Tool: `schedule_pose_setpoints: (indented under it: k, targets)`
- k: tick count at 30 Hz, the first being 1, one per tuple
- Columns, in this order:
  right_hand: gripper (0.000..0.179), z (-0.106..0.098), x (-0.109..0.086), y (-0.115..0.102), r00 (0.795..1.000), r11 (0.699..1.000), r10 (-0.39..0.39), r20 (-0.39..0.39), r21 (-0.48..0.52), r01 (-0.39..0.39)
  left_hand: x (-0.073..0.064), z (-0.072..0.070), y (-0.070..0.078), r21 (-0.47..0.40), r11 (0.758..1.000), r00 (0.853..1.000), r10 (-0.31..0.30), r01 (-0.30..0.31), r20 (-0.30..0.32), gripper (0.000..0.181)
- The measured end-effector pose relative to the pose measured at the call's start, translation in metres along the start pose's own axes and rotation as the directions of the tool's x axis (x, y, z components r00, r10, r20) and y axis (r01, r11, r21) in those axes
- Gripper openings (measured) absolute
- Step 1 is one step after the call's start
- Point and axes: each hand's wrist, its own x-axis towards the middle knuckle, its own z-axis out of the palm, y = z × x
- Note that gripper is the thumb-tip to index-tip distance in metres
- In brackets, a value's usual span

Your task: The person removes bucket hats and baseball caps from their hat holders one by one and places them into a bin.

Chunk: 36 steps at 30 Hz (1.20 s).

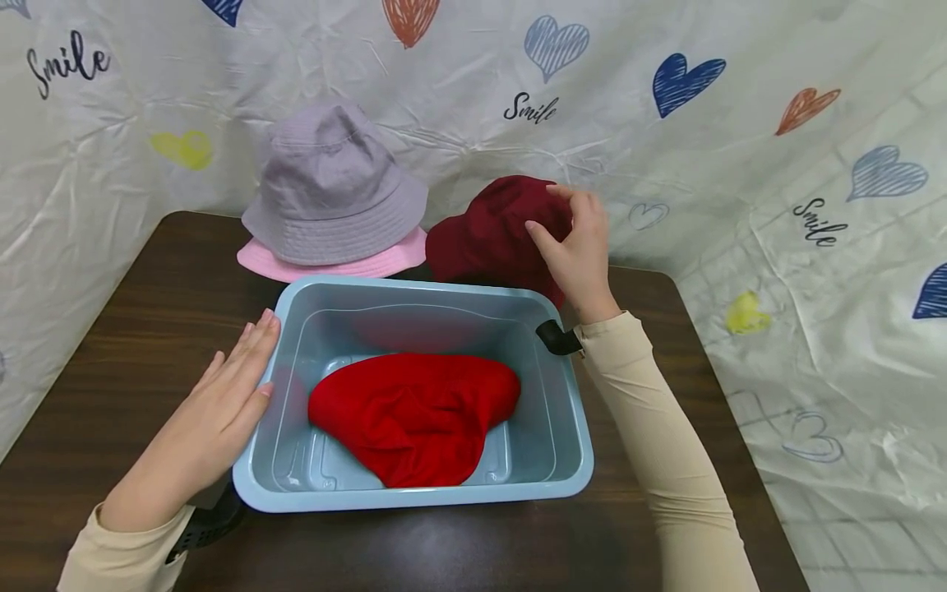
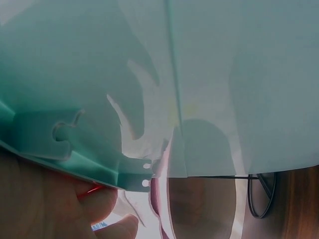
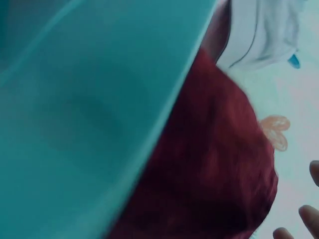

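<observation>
A light blue plastic bin [image 1: 414, 498] stands on the table with a bright red cap [image 1: 422, 419] lying inside it. Against its left wall rests my left hand [image 1: 222, 403], fingers straight; the left wrist view shows the bin's outer side [image 2: 209, 84] close up. Behind the bin's far right corner sits a maroon cap [image 1: 496, 222]. My right hand [image 1: 580, 247] is over that cap's right side, thumb and fingers spread apart. In the right wrist view its fingertips [image 3: 311, 219] stand off from the maroon cap [image 3: 214, 154], with a gap between.
A lavender bucket hat [image 1: 333, 189] sits on a pink hat [image 1: 385, 261] behind the bin, left of the maroon cap. The dark wooden table [image 1: 414, 551] backs onto a white sheet [image 1: 459, 107] printed with hearts. A black wrist strap part [image 1: 558, 338] overlaps the bin's right rim.
</observation>
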Motion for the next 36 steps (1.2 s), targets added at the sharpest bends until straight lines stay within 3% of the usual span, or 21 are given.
schedule_pose_setpoints:
  k: [11, 36]
  targets:
    - [0.042, -0.012, 0.013, 0.009, 0.986, 0.991, 0.127, 0.111, -0.053, -0.122, 0.000, 0.000, 0.000, 0.012, 1.000, 1.000, 0.004, -0.004, -0.004, 0.065]
    - [0.049, -0.016, 0.018, 0.020, 0.950, 0.974, 0.219, 0.224, -0.112, -0.199, 0.000, -0.002, -0.002, 0.067, 0.998, 1.000, 0.021, -0.020, -0.004, 0.063]
